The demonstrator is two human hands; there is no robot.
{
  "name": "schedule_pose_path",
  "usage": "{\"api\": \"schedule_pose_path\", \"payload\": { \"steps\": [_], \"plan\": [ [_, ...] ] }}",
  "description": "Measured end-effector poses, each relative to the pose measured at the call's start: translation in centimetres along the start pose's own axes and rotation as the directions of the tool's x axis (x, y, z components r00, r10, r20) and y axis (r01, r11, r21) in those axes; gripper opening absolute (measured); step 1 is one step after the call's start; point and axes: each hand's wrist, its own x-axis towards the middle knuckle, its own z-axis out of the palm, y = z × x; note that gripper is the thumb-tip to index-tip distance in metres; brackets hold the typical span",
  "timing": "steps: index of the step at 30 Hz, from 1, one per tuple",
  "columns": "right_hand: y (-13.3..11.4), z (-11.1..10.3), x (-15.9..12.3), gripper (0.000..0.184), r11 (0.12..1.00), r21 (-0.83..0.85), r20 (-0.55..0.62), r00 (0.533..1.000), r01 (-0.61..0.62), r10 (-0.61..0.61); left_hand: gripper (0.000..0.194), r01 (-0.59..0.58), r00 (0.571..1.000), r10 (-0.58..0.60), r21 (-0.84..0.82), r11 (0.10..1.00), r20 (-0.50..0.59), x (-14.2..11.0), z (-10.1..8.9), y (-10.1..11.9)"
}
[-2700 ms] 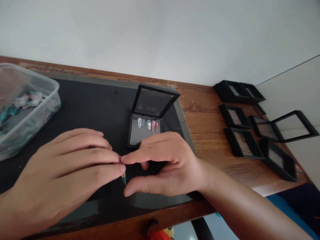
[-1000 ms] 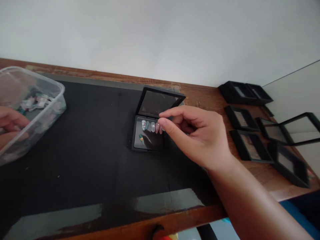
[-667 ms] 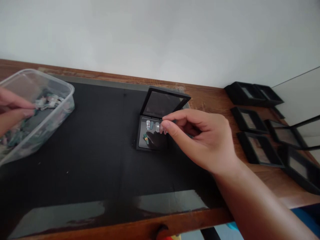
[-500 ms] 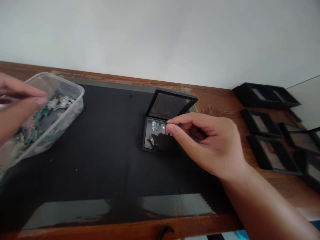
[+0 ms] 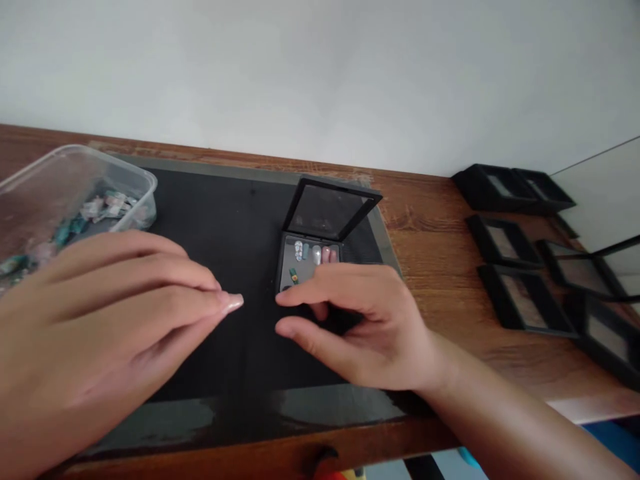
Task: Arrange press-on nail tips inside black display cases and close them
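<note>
A small black display box [image 5: 286, 261] stands open on the black mat [image 5: 215, 220], its clear lid [image 5: 330, 210] tilted up. Inside lie a row of pale press-on nails [image 5: 315, 253] and one green nail [image 5: 293, 275]. My right hand [image 5: 360, 327] hovers just in front of the box, with thumb and forefinger apart in a curve and nothing visible between them. My left hand [image 5: 120, 313] reaches in from the left. Its fingers are pressed together and point at the right hand, and its thumb is tucked under. What it pinches, if anything, is hidden.
A clear plastic tub [image 5: 75, 193] of loose coloured nails sits at the mat's far left. Several black display boxes [image 5: 520, 247], some of them open, lie on the wooden table [image 5: 440, 247] at the right. A white wall runs behind the table.
My left hand left the tub and came to the middle of the mat. My right hand drew back from the row of nails to just in front of the box.
</note>
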Motion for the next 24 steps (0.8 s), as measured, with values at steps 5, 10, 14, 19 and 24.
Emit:
{"api": "schedule_pose_path", "payload": {
  "steps": [5,10,14,19,24],
  "plan": [
    [-0.1,0.9,-0.4,0.021,0.994,0.108,0.032,0.999,-0.014,0.011,0.016,-0.071,0.997,0.073,-0.069,0.995,0.029,0.5,1.3,2.4],
    [-0.4,1.3,-0.7,0.015,0.99,0.138,0.018,0.999,-0.039,0.037,0.018,-0.149,0.988,0.15,-0.035,0.988,0.043,0.1,2.2,2.6],
    [-0.6,1.7,-0.9,0.02,0.982,0.168,0.034,0.996,-0.09,0.085,0.018,-0.177,0.982,0.181,-0.066,0.982,0.061,-0.2,2.3,2.7],
    [-0.7,1.8,-1.1,0.019,0.979,0.18,0.033,0.995,-0.098,0.093,0.022,-0.208,0.977,0.21,-0.046,0.977,0.035,-0.3,2.2,2.4],
    [-0.8,1.5,-0.9,0.02,0.964,0.235,0.01,0.992,-0.127,0.128,0.019,-0.195,0.979,0.198,-0.076,0.978,0.036,-0.5,2.0,1.7]
  ]
}}
